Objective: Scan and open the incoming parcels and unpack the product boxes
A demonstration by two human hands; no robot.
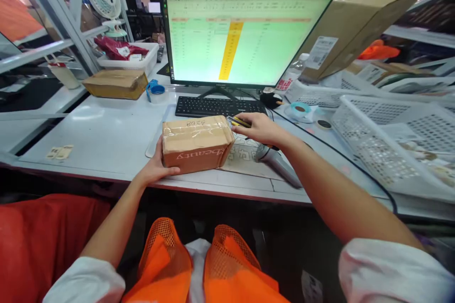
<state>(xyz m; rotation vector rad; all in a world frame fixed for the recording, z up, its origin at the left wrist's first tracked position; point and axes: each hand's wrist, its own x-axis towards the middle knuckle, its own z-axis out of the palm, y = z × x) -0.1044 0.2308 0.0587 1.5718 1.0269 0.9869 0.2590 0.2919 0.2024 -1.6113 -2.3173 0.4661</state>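
Parcel (196, 144) between hands; left fingers (168, 171) touching, right fingers (245, 119) apparently beside.

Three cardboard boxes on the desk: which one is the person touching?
The small taped box at the desk's front edge, printed "Beauty". The left hand grips its side. The flat box by the fan and the large box behind the monitor sit untouched.

The taped box (196, 143) sits before the keyboard (217, 106), monitor (245, 35) behind.
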